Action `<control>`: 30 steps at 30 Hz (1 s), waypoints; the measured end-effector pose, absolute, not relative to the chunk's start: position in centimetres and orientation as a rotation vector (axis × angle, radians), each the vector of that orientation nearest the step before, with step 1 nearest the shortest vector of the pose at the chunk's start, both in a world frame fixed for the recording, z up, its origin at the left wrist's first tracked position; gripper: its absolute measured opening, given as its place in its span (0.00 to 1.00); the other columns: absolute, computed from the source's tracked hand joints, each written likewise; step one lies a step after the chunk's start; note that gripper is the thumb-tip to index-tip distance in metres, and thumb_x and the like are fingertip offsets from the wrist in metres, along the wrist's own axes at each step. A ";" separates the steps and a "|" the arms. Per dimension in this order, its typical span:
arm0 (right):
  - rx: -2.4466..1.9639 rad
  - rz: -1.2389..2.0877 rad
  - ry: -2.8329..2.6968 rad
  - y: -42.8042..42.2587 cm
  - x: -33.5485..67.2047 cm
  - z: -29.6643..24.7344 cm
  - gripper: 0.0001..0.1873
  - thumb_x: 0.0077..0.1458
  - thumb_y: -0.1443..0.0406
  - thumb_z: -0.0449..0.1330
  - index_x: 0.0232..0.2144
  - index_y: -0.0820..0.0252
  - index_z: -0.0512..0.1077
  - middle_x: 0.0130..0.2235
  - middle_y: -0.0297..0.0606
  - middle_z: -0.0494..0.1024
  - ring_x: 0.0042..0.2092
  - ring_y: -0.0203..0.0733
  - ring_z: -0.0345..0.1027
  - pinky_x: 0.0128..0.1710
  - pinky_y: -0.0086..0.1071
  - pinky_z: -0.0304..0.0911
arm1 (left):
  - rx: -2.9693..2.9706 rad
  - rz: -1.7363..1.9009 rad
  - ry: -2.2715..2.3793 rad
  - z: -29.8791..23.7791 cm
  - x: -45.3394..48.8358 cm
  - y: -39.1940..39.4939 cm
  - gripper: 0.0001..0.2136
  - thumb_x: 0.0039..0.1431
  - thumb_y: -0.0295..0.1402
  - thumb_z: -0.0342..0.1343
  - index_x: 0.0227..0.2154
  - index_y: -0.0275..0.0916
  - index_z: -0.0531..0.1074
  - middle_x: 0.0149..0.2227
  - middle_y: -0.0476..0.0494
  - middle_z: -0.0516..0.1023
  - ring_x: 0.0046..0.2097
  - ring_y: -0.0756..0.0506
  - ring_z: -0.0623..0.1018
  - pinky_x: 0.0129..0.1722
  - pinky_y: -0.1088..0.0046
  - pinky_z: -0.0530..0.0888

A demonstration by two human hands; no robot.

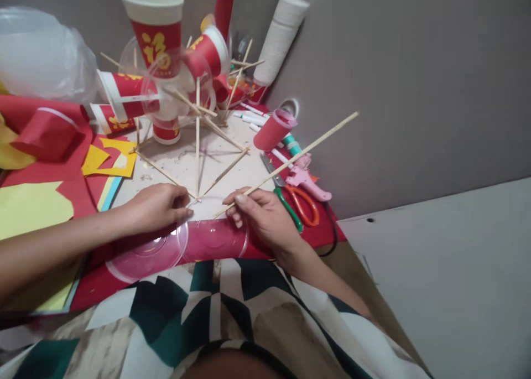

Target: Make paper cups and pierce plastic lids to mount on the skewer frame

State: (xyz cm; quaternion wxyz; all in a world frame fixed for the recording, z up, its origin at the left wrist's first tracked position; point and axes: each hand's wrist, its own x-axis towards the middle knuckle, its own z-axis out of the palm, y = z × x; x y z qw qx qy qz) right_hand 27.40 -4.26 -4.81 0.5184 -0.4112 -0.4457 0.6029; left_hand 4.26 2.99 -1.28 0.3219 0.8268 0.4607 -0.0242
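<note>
My right hand pinches a long thin wooden stick near its lower end, which slants up to the right. At the front corner of a frame of joined wooden sticks is my left hand, its fingers curled; what they hold, if anything, is hidden. The frame stands on a pale board. Two clear plastic lids lie at the front edge, one under my left hand and another between the hands. Behind the frame, red and white paper cups and clear discs form a cluster.
Orange and green scissors, a pink glue gun and a red paper tube lie on the right. A stack of white cups leans behind. Coloured paper and a clear plastic bag are on the left.
</note>
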 end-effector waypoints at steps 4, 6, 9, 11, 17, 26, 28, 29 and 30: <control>-0.990 1.386 -1.157 -4.1 27.6 -4.9 0.16 0.57 0.53 0.68 0.27 0.60 0.81 0.32 0.34 0.80 0.24 0.26 0.66 0.26 0.24 0.64 | 1.909 0.068 1.072 -1.2 4.3 2.7 0.12 0.59 0.42 0.56 0.27 0.39 0.66 0.24 0.51 0.69 0.27 0.48 0.68 0.29 0.72 0.63; -0.985 1.382 -1.164 -4.4 27.7 -4.7 0.15 0.57 0.54 0.68 0.28 0.59 0.81 0.33 0.35 0.81 0.25 0.28 0.67 0.26 0.25 0.65 | 1.709 0.193 1.026 -1.1 4.1 2.3 0.13 0.60 0.44 0.57 0.30 0.40 0.65 0.26 0.50 0.72 0.28 0.48 0.72 0.30 0.73 0.67; -0.972 1.424 -1.117 -5.0 28.0 -4.3 0.13 0.58 0.55 0.68 0.31 0.59 0.82 0.31 0.35 0.81 0.25 0.30 0.70 0.25 0.25 0.66 | 1.361 0.327 0.998 -1.0 4.1 1.5 0.13 0.62 0.44 0.56 0.34 0.41 0.61 0.31 0.45 0.81 0.30 0.45 0.79 0.33 0.70 0.74; -0.966 1.458 -1.071 -5.5 28.3 -3.9 0.09 0.58 0.57 0.68 0.35 0.57 0.82 0.29 0.33 0.82 0.24 0.29 0.70 0.25 0.24 0.67 | 1.219 0.367 0.999 -0.9 4.1 1.1 0.11 0.63 0.41 0.56 0.37 0.41 0.61 0.32 0.43 0.83 0.28 0.45 0.80 0.30 0.70 0.75; -1.043 1.374 -1.000 -6.2 29.2 -3.2 0.27 0.53 0.61 0.72 0.55 0.51 0.75 0.24 0.28 0.80 0.21 0.32 0.68 0.22 0.27 0.67 | 1.030 0.423 0.984 -1.7 4.1 0.9 0.12 0.58 0.31 0.64 0.43 0.37 0.71 0.29 0.46 0.82 0.23 0.53 0.75 0.26 0.80 0.72; -0.875 1.129 -1.016 -6.6 30.5 -2.9 0.12 0.55 0.57 0.68 0.40 0.53 0.80 0.32 0.35 0.84 0.25 0.36 0.73 0.20 0.28 0.68 | 0.898 0.343 0.888 -3.2 4.2 0.9 0.07 0.52 0.27 0.67 0.35 0.33 0.81 0.29 0.44 0.82 0.27 0.53 0.78 0.28 0.83 0.77; -0.813 1.072 -1.021 -6.7 30.9 -2.7 0.15 0.51 0.55 0.70 0.41 0.52 0.80 0.36 0.36 0.86 0.29 0.37 0.75 0.21 0.28 0.68 | 0.909 0.352 0.897 -3.4 4.3 0.8 0.06 0.53 0.28 0.67 0.34 0.34 0.81 0.34 0.40 0.85 0.30 0.50 0.81 0.29 0.81 0.79; -0.807 1.024 -1.023 -6.8 31.1 -2.6 0.15 0.50 0.56 0.71 0.40 0.51 0.80 0.37 0.35 0.86 0.29 0.37 0.75 0.21 0.27 0.68 | 0.916 0.355 0.898 -3.4 4.3 0.8 0.06 0.54 0.28 0.67 0.35 0.34 0.81 0.36 0.39 0.85 0.31 0.50 0.82 0.29 0.81 0.79; -0.817 0.964 -1.025 -6.7 31.2 -2.5 0.14 0.50 0.56 0.72 0.39 0.50 0.79 0.35 0.32 0.86 0.28 0.36 0.74 0.20 0.26 0.67 | 0.924 0.358 0.899 -3.5 4.3 0.7 0.06 0.54 0.29 0.66 0.35 0.35 0.81 0.37 0.38 0.85 0.31 0.49 0.82 0.29 0.81 0.79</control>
